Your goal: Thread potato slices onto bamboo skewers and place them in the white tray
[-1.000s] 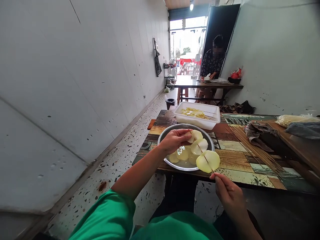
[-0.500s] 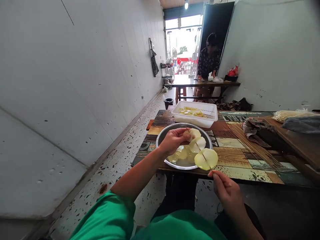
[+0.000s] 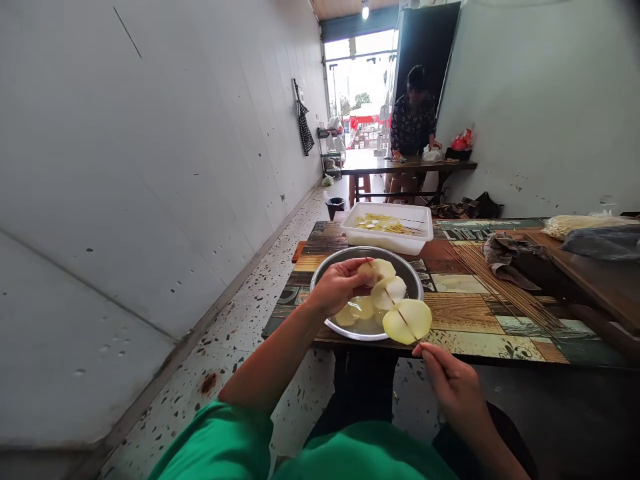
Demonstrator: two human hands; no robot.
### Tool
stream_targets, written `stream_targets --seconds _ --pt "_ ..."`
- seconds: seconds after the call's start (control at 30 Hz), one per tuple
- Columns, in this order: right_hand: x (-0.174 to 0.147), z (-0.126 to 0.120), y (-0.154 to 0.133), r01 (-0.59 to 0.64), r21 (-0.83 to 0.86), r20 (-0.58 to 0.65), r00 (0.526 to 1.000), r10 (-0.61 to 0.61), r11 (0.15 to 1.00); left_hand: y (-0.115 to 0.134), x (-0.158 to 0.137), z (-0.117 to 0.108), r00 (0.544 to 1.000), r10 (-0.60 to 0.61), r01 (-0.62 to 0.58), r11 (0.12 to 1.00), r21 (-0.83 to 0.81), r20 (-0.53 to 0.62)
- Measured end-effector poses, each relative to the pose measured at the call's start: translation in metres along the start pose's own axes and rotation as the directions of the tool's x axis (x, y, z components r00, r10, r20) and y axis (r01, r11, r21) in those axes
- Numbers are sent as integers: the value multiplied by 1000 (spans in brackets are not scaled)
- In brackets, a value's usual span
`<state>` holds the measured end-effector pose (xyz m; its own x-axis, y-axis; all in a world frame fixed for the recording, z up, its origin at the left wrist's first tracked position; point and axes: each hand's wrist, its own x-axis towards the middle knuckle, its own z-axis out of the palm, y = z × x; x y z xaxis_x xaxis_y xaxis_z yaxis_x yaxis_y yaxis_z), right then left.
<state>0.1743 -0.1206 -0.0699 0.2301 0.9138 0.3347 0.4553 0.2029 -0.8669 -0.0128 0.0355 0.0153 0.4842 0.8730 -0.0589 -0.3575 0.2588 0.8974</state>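
Observation:
My right hand [image 3: 453,380] pinches the near end of a thin bamboo skewer [image 3: 401,314] that slants up and away to the left. Three pale yellow slices, which look like potato, are threaded on it; the nearest slice [image 3: 417,318] is broad and round. At the far end, my left hand [image 3: 336,285] is closed on the last slice [image 3: 384,269], close to the skewer's tip. Both hands hold the skewer over the near side of a round metal bowl [image 3: 357,335]. More slices [image 3: 361,308] lie in liquid in the bowl, partly hidden by my left hand.
Behind the bowl stands a white plastic tray [image 3: 383,241] with skewered slices. Loose bamboo skewers [image 3: 500,283] and a crumpled cloth [image 3: 517,257] lie on the patterned table [image 3: 465,307] at right. A person [image 3: 414,123] leans over a farther table [image 3: 415,165].
The skewer and both hands have shifted slightly left in view, as has the whole scene. The far person's hand has moved onto a white bag. My grips look the same.

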Motion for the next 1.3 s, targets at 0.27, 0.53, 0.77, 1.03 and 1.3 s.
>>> stream_targets --seconds 0.27,0.53,0.77,1.03,1.3 --pt "-4 1 -3 -186 212 117 979 164 959 -16 -2 8 983 107 -117 991 -62 -148" --pt "8 -15 8 -421 620 209 902 378 662 -9 16 -13 993 7 21 972 234 -121" --pt "4 -31 11 -346 579 26 913 407 738 -18 37 -32 952 -194 -239 5 971 236" --pt "-3 -29 11 -357 562 29 910 414 746 -24 60 -30 909 -324 -248 83 965 262" --pt "-4 -32 16 -382 554 31 897 440 740 -10 66 -57 977 -214 128 663 738 23"
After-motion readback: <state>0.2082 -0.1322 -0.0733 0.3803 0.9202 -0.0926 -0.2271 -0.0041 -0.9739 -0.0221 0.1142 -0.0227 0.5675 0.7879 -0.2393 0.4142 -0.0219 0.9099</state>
